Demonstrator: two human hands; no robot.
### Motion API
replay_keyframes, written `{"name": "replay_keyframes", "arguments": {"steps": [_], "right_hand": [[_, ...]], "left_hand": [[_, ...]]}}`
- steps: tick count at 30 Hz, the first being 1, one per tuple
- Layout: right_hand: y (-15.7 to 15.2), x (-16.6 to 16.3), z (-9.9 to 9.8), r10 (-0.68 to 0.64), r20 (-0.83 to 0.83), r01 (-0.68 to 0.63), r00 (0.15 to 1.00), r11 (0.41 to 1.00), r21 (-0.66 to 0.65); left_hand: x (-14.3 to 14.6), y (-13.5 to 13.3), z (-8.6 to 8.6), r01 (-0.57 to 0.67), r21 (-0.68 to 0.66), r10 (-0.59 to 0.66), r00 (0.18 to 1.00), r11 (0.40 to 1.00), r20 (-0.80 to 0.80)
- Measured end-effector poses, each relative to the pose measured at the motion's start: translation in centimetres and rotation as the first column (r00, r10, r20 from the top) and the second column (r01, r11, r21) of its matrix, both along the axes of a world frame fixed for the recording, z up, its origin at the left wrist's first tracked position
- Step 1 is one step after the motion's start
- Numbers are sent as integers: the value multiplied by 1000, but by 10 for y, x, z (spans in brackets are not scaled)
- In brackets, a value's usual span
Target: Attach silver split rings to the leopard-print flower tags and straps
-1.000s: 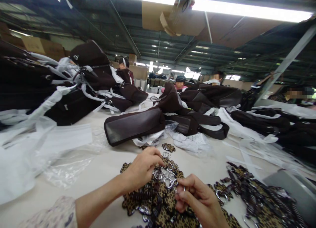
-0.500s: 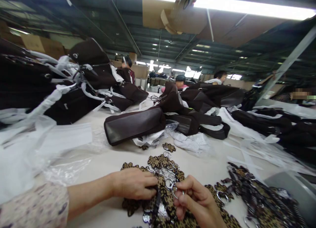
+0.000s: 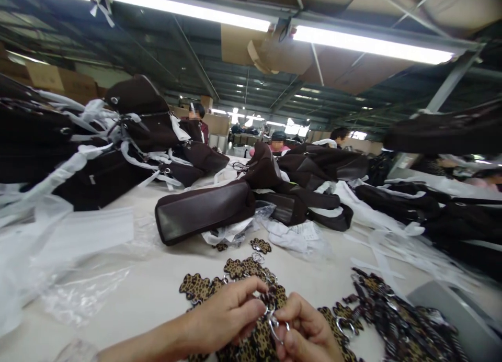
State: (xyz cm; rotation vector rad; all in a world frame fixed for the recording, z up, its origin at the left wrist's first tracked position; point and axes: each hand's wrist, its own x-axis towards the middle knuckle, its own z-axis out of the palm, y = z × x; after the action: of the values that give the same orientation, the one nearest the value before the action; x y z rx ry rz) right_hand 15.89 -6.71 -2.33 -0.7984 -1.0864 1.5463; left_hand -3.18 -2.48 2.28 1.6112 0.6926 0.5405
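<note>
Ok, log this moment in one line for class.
right hand: pinches metal ring | left hand: beside ring, grip unclear | nearby: leopard-print pieces

No word or number comes through legibly here. Out on the pale tabletop point(image 3: 152, 286), there's the crumpled, white, sheet-like wrapping point(image 3: 284, 236), just beside the dark brown bag with the smooth panel point(image 3: 204, 213), and it carries a whitish rectangular patch point(image 3: 308, 230) with rows of tiny grey print, far too small and blurred to make out. And over at the far left, the tan cardboard box point(image 3: 78, 83) shows faint marks on its side, too dim to tell as letters or figures.
</note>
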Motion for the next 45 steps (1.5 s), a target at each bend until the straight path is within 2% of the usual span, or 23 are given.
{"name": "replay_keyframes", "arguments": {"steps": [3, 8, 15, 17, 20, 22, 26, 30, 34, 36, 39, 45], "right_hand": [[2, 2, -2, -4, -14, 4, 1000, 1000, 7], [5, 1, -5, 12, -1, -12, 1000, 1000, -14], [10, -1, -9, 25, 55, -22, 998, 998, -55], [10, -2, -10, 18, 48, -16, 999, 998, -57], [10, -5, -12, 13, 28, -11, 1000, 997, -70], [10, -6, -13, 16, 29, -14, 999, 996, -89], [9, -7, -13, 28, 89, -21, 996, 996, -84], [8, -10, -10, -18, 83, 25, 996, 997, -77], [9, -12, -11, -26, 25, 28, 999, 994, -107], [9, -13, -13, -15, 20, 17, 1000, 994, -108], [8, -13, -14, 6, 47, -1, 999, 995, -102], [4, -19, -7, -68, 66, 74, 995, 993, -92]], "left_hand": [[1, -1, -4, 3, 47, -4, 1000, 999, 19], [-2, -2, -1, -25, 74, 26, 1000, 997, -13], [-3, -2, -7, -90, -10, 90, 995, 996, 49], [-4, -2, -6, -103, 57, 102, 994, 993, 32], [-8, 0, -2, -90, 232, 93, 996, 969, -4], [-10, 2, -1, -69, 265, 77, 997, 962, -19], [-10, 10, -6, -38, 136, 38, 999, 990, 0], [-6, 13, -7, -22, 17, 21, 999, 1000, 47], [-5, 13, -6, -59, 132, 59, 998, 990, 8], [-5, 13, -8, -71, 147, 69, 997, 987, 21], [-6, 15, -11, -29, 128, 23, 999, 991, 47], [-10, 21, -12, 19, 250, -34, 998, 968, 53]]}}
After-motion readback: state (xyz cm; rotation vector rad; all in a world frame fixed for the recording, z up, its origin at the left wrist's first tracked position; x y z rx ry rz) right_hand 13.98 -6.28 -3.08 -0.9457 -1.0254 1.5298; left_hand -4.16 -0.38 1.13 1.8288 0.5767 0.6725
